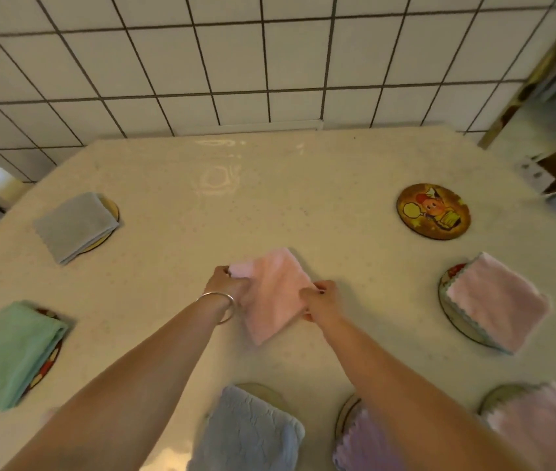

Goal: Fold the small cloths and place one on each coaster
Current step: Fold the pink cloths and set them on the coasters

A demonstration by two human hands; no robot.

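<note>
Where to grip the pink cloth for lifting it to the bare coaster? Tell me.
Probably pinch the pink cloth at its two side corners, where the left hand and right hand already hold it, coming from the near side. It lies folded and flat, so opposite corners should keep the layers together toward the bare coaster.

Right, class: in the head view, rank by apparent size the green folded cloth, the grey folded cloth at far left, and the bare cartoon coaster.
1. Green folded cloth, clearly largest, though it lies nearer the camera.
2. Grey folded cloth.
3. Bare cartoon coaster, only slightly smaller than the grey cloth; close enough to be unsure.
</note>
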